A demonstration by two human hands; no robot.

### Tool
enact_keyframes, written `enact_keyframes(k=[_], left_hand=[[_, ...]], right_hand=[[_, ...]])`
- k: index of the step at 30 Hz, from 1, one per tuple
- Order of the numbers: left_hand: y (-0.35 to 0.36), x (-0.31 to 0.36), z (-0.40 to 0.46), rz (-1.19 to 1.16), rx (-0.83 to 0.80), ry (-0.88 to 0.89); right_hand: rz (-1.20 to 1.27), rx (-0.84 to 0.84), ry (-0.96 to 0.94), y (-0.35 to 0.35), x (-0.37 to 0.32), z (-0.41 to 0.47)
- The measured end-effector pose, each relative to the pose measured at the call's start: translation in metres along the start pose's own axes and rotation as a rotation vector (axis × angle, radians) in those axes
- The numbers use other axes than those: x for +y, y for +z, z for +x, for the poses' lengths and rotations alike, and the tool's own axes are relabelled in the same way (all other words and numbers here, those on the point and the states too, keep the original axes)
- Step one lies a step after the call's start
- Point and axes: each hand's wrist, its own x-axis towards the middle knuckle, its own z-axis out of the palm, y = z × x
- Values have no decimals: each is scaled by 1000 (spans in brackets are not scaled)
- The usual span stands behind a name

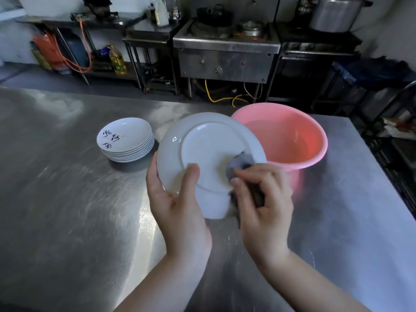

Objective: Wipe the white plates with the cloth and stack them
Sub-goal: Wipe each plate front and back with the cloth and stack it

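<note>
pink basin (315, 140) on steel table (56, 199), stove (225, 52)

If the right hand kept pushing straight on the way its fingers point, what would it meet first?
The right hand presses the cloth against the underside of the plate, so it meets the plate at once. Past its rim lies the stack, though depth is unclear.

The left hand (177, 199) holds a white plate (209, 152) tilted, underside facing the camera, thumb on the base. The right hand (262, 199) pinches a dark grey cloth (239, 165) against the underside. A stack of white plates (127, 140) stands on the steel table (67, 199) to the left. A pink basin (290, 136) holding water stands just behind the held plate.
</note>
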Motion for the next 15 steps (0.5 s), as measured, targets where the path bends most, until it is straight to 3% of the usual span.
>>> enact_keyframes(k=[3, 6, 9, 12, 15], left_hand=[[-1, 1, 0, -15, -56, -12], [-9, 2, 6, 22, -122, 22], [-23, 1, 16, 108, -241, 35], [-43, 1, 29, 303, -439, 92], [-57, 2, 40, 424, -707, 0]], right_hand=[[-87, -108, -154, -1, -2, -6], [17, 9, 9, -5, 11, 4], [37, -25, 72, -6, 17, 1], [39, -51, 115, -13, 27, 8], [72, -92, 94, -17, 28, 27]])
